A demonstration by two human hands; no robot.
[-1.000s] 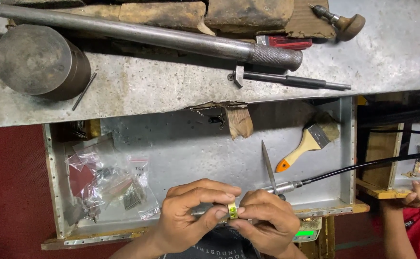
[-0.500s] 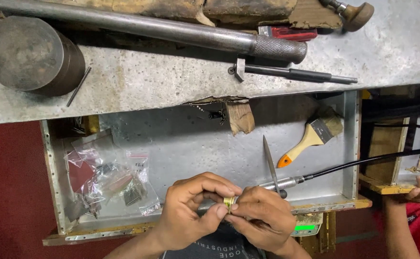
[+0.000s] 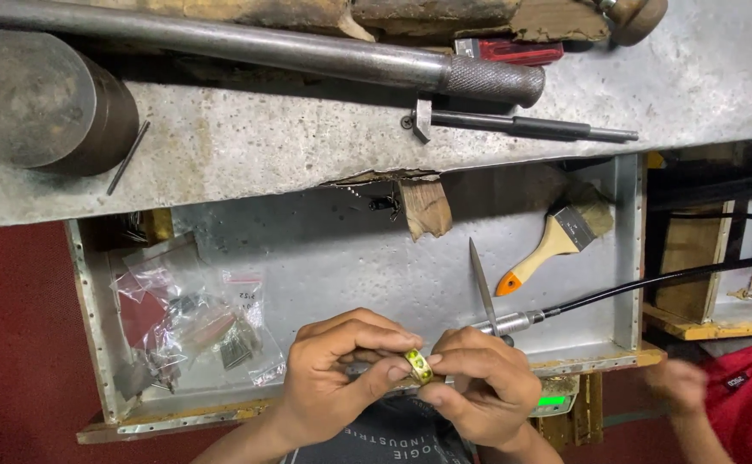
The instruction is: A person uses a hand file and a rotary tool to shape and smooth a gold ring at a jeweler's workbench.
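Note:
My left hand [image 3: 341, 369] and my right hand [image 3: 479, 387] meet over the front edge of an open metal drawer [image 3: 350, 258]. Between the fingertips of both hands sits a small gold ring [image 3: 419, 366] with greenish marks on its band. My right hand also grips a rotary handpiece [image 3: 513, 323] whose black flexible cable [image 3: 668, 277] runs off to the right. A slim pointed metal blade [image 3: 483, 288] stands up just behind my right hand.
A paintbrush with an orange-tipped wooden handle [image 3: 556, 245] and clear plastic bags [image 3: 195, 322] lie in the drawer. On the metal bench top [image 3: 307, 146] rest a heavy steel cylinder [image 3: 41, 103], a long steel bar [image 3: 307, 51] and a thin rod tool [image 3: 522, 127]. Another person's hand [image 3: 681, 387] is at the lower right.
The view has shifted slightly. My hands stay together on the ring, turning it a little. The other person's hand at the right has moved lower and blurs.

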